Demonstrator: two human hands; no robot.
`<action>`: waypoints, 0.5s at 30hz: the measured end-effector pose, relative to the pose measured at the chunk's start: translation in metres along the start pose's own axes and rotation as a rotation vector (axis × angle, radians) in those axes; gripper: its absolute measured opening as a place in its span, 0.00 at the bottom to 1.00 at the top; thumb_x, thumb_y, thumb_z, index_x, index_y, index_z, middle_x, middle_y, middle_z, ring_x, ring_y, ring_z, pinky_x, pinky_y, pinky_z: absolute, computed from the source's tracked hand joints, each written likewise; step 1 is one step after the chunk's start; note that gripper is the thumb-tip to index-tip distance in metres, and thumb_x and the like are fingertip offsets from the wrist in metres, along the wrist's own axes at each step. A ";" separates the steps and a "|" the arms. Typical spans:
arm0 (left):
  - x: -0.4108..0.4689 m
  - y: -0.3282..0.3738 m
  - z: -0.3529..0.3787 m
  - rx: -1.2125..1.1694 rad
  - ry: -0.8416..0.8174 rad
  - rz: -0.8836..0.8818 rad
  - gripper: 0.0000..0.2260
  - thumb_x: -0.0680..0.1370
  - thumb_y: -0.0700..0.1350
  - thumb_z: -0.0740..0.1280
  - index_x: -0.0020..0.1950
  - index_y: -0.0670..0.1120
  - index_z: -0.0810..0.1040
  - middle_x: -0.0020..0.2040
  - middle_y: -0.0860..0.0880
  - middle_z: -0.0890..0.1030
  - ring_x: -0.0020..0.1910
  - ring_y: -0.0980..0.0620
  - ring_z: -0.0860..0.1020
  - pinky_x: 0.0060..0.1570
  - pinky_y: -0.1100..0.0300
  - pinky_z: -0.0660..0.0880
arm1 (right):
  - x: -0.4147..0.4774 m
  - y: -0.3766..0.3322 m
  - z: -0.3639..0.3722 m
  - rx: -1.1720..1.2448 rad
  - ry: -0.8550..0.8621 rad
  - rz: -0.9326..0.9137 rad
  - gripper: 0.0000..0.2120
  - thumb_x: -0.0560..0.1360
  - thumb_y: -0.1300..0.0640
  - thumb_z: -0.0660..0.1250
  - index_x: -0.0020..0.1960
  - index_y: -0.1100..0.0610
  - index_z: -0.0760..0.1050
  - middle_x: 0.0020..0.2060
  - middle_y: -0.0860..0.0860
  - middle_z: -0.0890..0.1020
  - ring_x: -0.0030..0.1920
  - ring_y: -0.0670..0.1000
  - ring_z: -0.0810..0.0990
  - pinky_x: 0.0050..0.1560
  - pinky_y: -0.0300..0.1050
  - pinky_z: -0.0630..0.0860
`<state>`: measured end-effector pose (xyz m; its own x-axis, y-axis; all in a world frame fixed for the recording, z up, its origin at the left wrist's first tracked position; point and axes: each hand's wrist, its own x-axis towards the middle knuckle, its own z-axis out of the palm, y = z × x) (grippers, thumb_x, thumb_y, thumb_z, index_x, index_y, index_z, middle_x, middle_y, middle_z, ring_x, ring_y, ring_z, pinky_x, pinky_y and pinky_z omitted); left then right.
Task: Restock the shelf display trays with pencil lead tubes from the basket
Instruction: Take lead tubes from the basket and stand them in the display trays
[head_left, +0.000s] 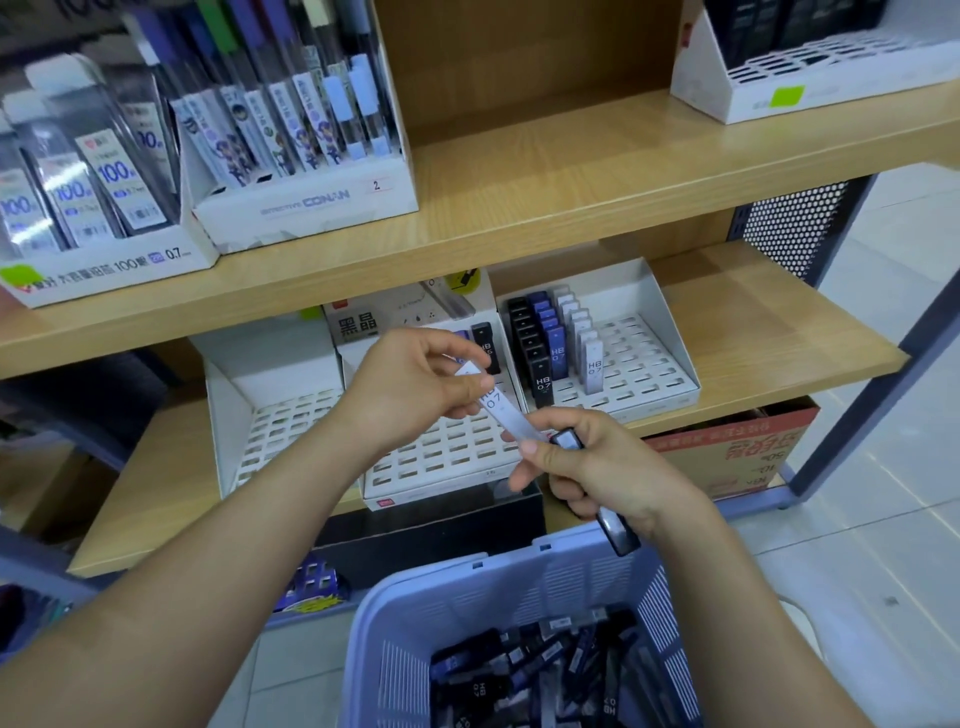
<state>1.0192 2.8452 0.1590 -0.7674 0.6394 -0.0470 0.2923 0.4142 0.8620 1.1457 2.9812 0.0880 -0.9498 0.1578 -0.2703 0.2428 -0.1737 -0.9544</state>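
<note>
The shop shelving has wooden boards on a grey metal frame, with pale floor tiles (857, 545) open to the right past the frame's slanted post (832, 447). On the lower shelf (753, 332) three white slotted display trays stand side by side, near its front edge. The left tray (223, 415) shows bare slots. The middle tray (441, 457) has a tube or two at the back, and the right tray (649, 358) carries short rows of black, blue and white tubes along its left side, the rest unfilled.

Above the middle tray's front rim, the left hand (410, 389) pinches the upper end of a clear pencil lead tube (511, 415) marked HB 0.7. The right hand (608, 467) pinches the tube's lower end between thumb and forefinger, its other fingers curled round a dark tube (618, 535).

The lilac basket (467, 577) sits just below, heaped with dark lead tubes (545, 675).
</note>
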 end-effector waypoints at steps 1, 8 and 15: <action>0.001 0.001 0.002 0.053 0.043 0.027 0.05 0.72 0.41 0.74 0.47 0.46 0.83 0.37 0.42 0.84 0.36 0.49 0.83 0.40 0.59 0.81 | 0.001 0.001 -0.001 0.035 0.063 0.012 0.08 0.79 0.57 0.66 0.58 0.53 0.78 0.38 0.56 0.85 0.25 0.45 0.63 0.23 0.36 0.61; 0.012 0.011 0.027 0.128 0.180 0.175 0.06 0.75 0.42 0.71 0.45 0.54 0.81 0.43 0.43 0.81 0.43 0.45 0.81 0.46 0.51 0.79 | 0.012 0.022 -0.035 0.744 0.709 0.168 0.17 0.78 0.72 0.53 0.59 0.57 0.71 0.39 0.55 0.80 0.31 0.48 0.72 0.29 0.39 0.67; 0.031 0.018 0.069 0.318 0.190 0.301 0.05 0.75 0.44 0.70 0.49 0.51 0.81 0.40 0.51 0.80 0.39 0.54 0.77 0.44 0.58 0.77 | 0.015 0.033 -0.042 1.131 0.724 0.028 0.22 0.80 0.74 0.51 0.70 0.58 0.64 0.58 0.65 0.77 0.53 0.57 0.82 0.52 0.55 0.78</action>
<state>1.0397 2.9172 0.1384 -0.7039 0.6438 0.3001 0.6551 0.4249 0.6247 1.1473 3.0182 0.0471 -0.5446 0.5545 -0.6292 -0.3688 -0.8322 -0.4141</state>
